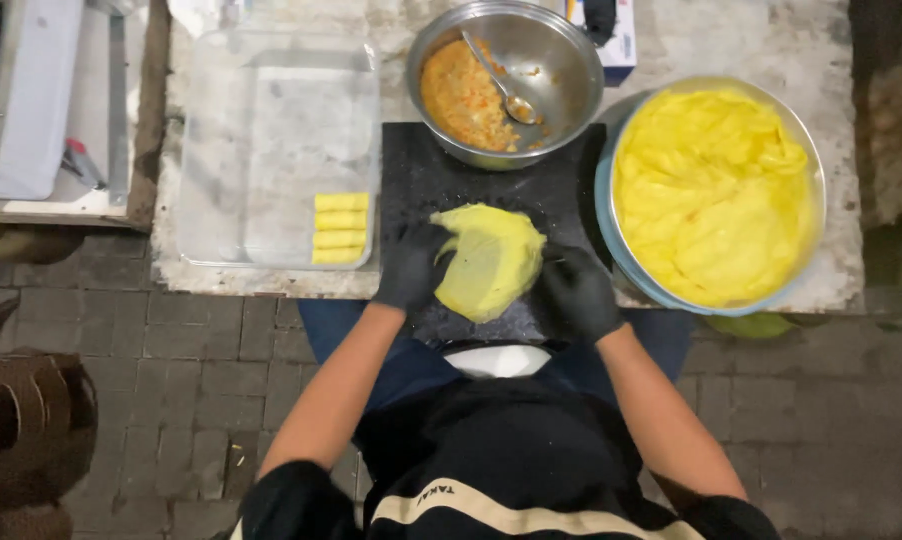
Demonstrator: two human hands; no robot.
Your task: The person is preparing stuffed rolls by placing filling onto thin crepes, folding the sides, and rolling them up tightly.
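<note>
A thin yellow wrapper sheet [491, 258] lies on a black cutting board [426, 175], partly folded over. My left hand [411, 268], in a black glove, grips its left edge. My right hand [578, 292], also gloved in black, holds its right edge. Behind the board stands a metal bowl [561, 60] with orange minced filling [461, 100] and a spoon [499, 80]. A wide round pan [611, 250] at the right holds a stack of yellow sheets [716, 195].
A clear rectangular tray [271, 130] at the left holds several rolled yellow pieces [340, 228] in its near right corner. The stone counter [831, 270] ends just past the board; below is a brick floor. A grey box [26, 95] stands far left.
</note>
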